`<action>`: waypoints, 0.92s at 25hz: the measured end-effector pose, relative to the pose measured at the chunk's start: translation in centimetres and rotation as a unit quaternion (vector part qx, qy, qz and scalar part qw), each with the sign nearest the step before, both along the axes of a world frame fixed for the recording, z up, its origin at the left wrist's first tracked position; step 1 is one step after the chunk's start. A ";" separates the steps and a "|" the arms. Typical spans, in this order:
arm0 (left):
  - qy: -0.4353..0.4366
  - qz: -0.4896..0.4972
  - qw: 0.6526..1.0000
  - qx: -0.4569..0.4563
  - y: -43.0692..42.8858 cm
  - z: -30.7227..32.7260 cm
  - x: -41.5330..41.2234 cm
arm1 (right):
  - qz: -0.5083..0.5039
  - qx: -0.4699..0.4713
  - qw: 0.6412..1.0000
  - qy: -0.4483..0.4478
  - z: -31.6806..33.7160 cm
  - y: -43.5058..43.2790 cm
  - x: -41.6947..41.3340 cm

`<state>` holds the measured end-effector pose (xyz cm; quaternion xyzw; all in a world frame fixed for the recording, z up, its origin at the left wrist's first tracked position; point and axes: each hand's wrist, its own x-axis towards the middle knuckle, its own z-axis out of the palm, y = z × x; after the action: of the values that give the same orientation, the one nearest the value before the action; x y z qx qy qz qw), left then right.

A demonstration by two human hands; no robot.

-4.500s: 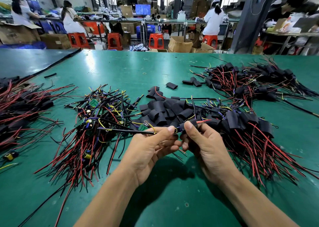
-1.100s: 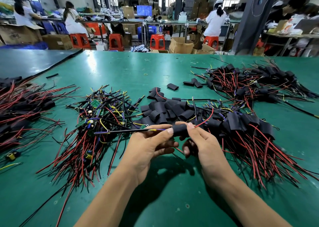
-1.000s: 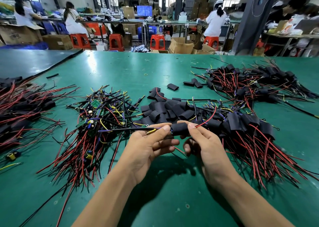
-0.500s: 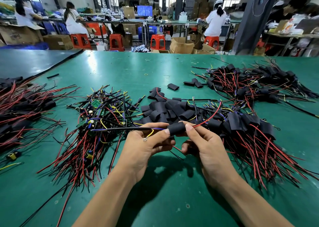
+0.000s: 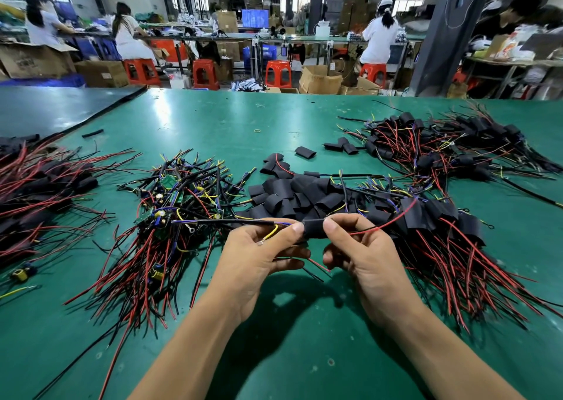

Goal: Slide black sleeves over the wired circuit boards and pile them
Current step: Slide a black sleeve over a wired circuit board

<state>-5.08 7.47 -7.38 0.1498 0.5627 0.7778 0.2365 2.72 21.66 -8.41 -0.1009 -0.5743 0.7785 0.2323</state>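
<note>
Black sleeve heap (image 5: 292, 192) beside unsleeved boards (image 5: 175, 200)

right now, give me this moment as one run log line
step: sleeving | left hand: pinches wires | right hand: pinches black sleeve | wires exit both sleeve ends | held above green table

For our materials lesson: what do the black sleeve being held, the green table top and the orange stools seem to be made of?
Black sleeve: probably matte, flexible plastic or rubber tubing; loose sleeves lie flattened and creased. Green table top: likely a smooth rubber or vinyl mat, since it reflects light softly. Orange stools: apparently moulded plastic, uniform colour, slight sheen.
</note>
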 end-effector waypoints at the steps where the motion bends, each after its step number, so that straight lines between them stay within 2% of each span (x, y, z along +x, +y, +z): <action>1: 0.007 0.003 1.000 -0.010 0.1 0.0 0.0 | 0.003 -0.006 1.000 0.003 0.0 0.0 0.0; 10: 0.150 0.037 0.984 -0.084 0.1 -0.3 0.3 | -0.003 0.006 1.000 -0.029 -0.2 -0.4 0.0; 12: 0.123 0.039 0.989 -0.075 0.3 -0.2 0.5 | -0.008 0.015 0.999 -0.030 -0.2 -0.5 0.0; 15: 0.036 0.026 0.998 -0.039 0.6 0.1 0.9 | -0.010 0.020 1.000 -0.020 -0.1 -0.5 0.0; 16: 0.035 0.029 0.998 -0.041 0.6 0.0 0.9 | -0.011 0.020 1.000 -0.018 -0.1 -0.5 0.0; 21: 0.185 0.073 0.975 -0.096 0.6 -0.2 0.8 | -0.017 0.017 0.999 -0.021 0.1 -0.6 0.0; 23: 0.217 0.079 0.966 -0.118 0.5 -0.1 1.0 | -0.007 -0.003 0.999 -0.035 0.3 -0.6 -0.1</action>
<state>-4.10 7.99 -7.48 0.2407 0.6986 0.6710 0.0624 2.63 21.04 -8.08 -0.1326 -0.5791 0.7746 0.2169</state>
